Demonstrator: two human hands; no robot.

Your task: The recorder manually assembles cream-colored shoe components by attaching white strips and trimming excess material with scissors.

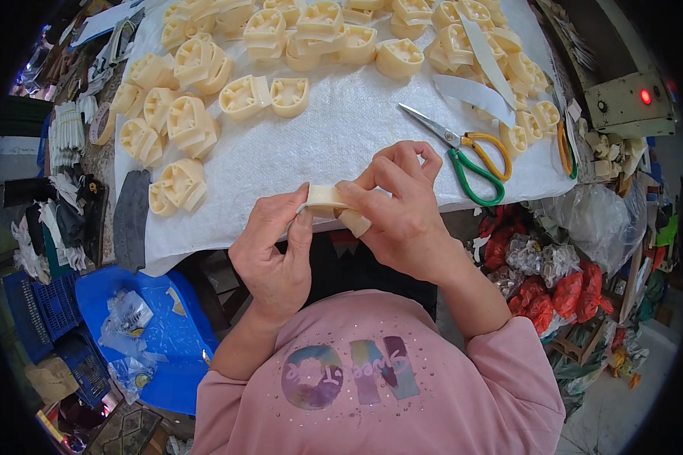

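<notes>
Above the near edge of the table, my left hand and my right hand both grip a small cream-coloured moulded plastic part. The left thumb and fingers pinch its left end, where a thin pale edge shows. My right fingers close over its right side, and a short pale flap sticks out below them. The fingers hide much of the part. Right of my hands lie scissors with one yellow and one green handle, blades slightly apart. Similar cream parts stand farther back.
Many cream parts crowd the far side of the white cloth. Pale curved strips lie at the right, a dark grey strip at the left. A blue plastic chair stands lower left; a box with a red light is far right.
</notes>
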